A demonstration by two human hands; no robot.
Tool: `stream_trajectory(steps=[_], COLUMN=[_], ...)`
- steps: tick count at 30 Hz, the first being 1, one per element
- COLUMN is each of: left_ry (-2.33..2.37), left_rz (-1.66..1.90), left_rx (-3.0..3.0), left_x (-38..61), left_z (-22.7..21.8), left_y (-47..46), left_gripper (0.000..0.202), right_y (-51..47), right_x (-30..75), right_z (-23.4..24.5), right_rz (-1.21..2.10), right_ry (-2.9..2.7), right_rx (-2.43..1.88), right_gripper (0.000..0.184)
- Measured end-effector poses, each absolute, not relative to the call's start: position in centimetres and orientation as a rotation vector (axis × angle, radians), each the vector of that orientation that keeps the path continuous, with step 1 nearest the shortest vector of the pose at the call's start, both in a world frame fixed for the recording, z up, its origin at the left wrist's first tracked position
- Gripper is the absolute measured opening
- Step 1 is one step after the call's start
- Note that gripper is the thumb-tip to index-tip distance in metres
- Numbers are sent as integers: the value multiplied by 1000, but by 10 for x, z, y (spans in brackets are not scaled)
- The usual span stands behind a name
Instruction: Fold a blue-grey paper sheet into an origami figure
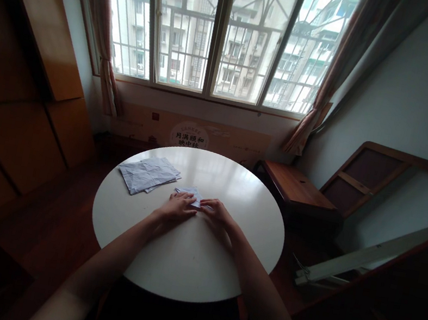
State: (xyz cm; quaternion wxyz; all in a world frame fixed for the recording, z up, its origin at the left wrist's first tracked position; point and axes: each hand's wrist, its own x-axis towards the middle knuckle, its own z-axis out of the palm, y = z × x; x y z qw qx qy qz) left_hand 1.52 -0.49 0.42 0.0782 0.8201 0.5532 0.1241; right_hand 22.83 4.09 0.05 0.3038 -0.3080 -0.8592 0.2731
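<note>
A small folded sheet of paper point(195, 200), pale with a bluish tint, lies on the round white table point(191, 261) between my two hands. My left hand point(177, 206) rests across its left part, fingers stretched out over the paper and thumb apart from them. At the right edge of the same sheet, the fingers and thumb of my right hand point(216, 211) are pinched together on the paper. Part of the sheet is hidden under my fingers. To the left of my left hand lies a stack of creased paper sheets point(149, 173).
A wooden bench point(296, 185) stands right of the table, with a wooden framed panel point(369, 171) leaning behind it. A long pale board point(340, 265) slants at the right. Wooden cabinets point(13, 146) line the left side. A barred window point(219, 34) is ahead.
</note>
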Motion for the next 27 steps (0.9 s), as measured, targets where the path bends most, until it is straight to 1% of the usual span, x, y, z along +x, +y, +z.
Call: stream_trajectory(steps=[8, 15, 22, 24, 27], left_ry=[1650, 1664, 1811, 1817, 1782], left_rz=[368, 388, 513, 523, 557], left_rx=[2440, 2452, 2368, 2356, 2370], left_x=[16, 16, 18, 18, 18], left_z=[6, 12, 21, 22, 20], left_y=[-6, -10, -17, -17, -16], left_gripper=[56, 55, 42, 41, 39], right_y=[36, 36, 34, 33, 33], right_x=[228, 228, 230, 231, 231], right_z=[6, 5, 5, 6, 5], right_rz=[775, 748, 490, 452, 435], right_ry=[-2257, -2270, -2302, -2305, -2311], right_rx=[-869, -865, -1137, -1177, -1182], right_gripper=[26, 27, 16, 16, 23])
